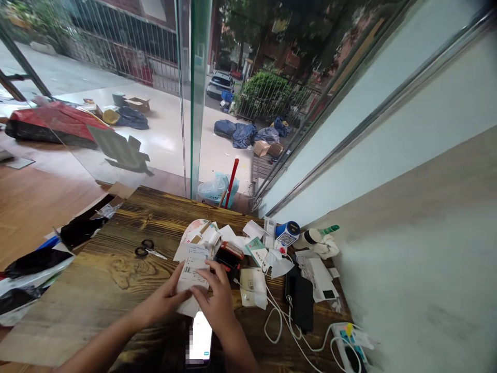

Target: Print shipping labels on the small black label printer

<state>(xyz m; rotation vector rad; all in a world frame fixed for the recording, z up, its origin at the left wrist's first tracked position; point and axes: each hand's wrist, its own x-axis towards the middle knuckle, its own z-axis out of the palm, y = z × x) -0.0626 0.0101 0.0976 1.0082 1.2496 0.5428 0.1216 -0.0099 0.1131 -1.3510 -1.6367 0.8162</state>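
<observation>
The printed white packet (191, 277) is between the two hands, near the middle of the bench's (112, 264) near side, its upper end overlapping or just touching the papers (202, 234) behind it; which of the two I cannot tell. The left hand (171, 291) has its grip clamped on the packet's left edge, thumb across the face. The right hand (217, 294) lays spread fingers and a thumb over the right part of the face; whether that grip pinches the packet I cannot tell. Just below the packet's lower end is a phone (201, 336) with a lit screen. On the left, wood grain stretches from the left forearm to the bench's far and left edges, with the scissors (146, 249) lying there, blades pointing toward the packet. The right side is tighter: a black-and-orange device (229, 259) sits just beyond the right hand's fingers, a beige packet (253, 288) lies just beside that hand, and white cables (275, 327) loop between it and a black case (302, 303). Farther right, a power strip (347, 346) lies near the wall (411, 269), and a glass pane (135, 129) rises beyond the bench's far edge.
</observation>
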